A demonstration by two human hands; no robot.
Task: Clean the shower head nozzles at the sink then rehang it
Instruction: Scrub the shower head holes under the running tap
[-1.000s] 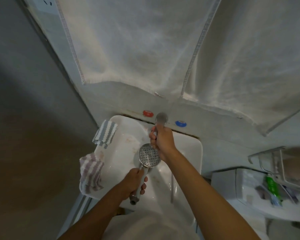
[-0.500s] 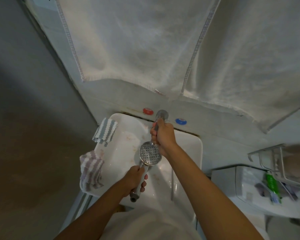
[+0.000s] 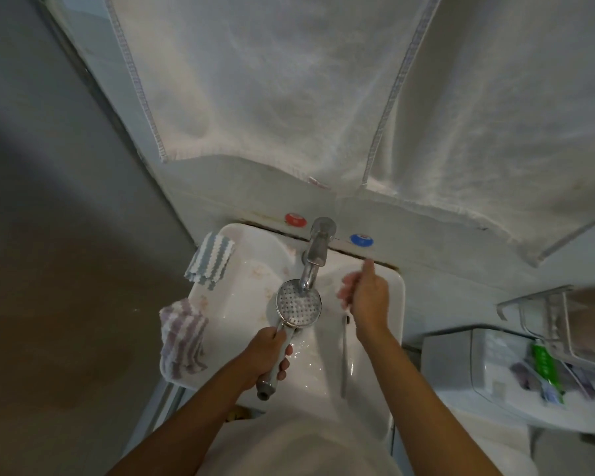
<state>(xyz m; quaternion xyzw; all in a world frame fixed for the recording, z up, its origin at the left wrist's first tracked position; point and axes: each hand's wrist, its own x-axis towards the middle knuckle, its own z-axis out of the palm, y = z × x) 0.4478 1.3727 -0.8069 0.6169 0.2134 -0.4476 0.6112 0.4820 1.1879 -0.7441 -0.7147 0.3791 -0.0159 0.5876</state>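
White sink under tap. Left hand fingers grip shower head handle; holes face up, handle points toward person. Right hand loose, holds nothing.

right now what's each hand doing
Left hand: grips the shower head handle.
Right hand: open, holding nothing, beside the faucet.

2 big white towels hang across top of frame, stitched hems, overlapping near centre-right. Red disc & blue disc on wall below them, centre. Striped grey/white cloth left of centre; purple-striped cloth lower down, same side. Wire rack at right edge; under it a white box w/ green tube. Grey wall fills left.
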